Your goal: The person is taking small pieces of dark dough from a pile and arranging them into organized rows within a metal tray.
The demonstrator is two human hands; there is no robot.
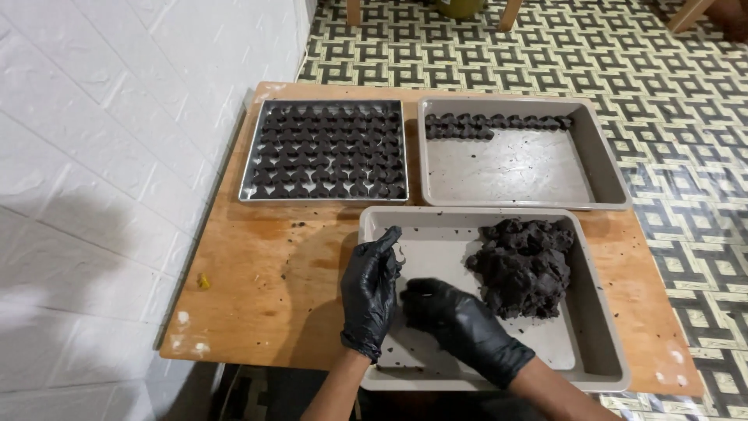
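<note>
Both gloved hands work low over the near tray (600, 343): the left hand (368, 292) pinches a small dark piece between its fingertips, while the right hand (448, 312) is curled, contents hidden. Dark dough (526, 265) sits heaped within reach. Beyond, on the table (257, 288), a metal tray (248, 156) holds rows of shaped pieces (327, 152), and another tray (608, 168) is barely started.

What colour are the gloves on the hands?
Black, on both the left hand and right hand, seen from the head view.
</note>
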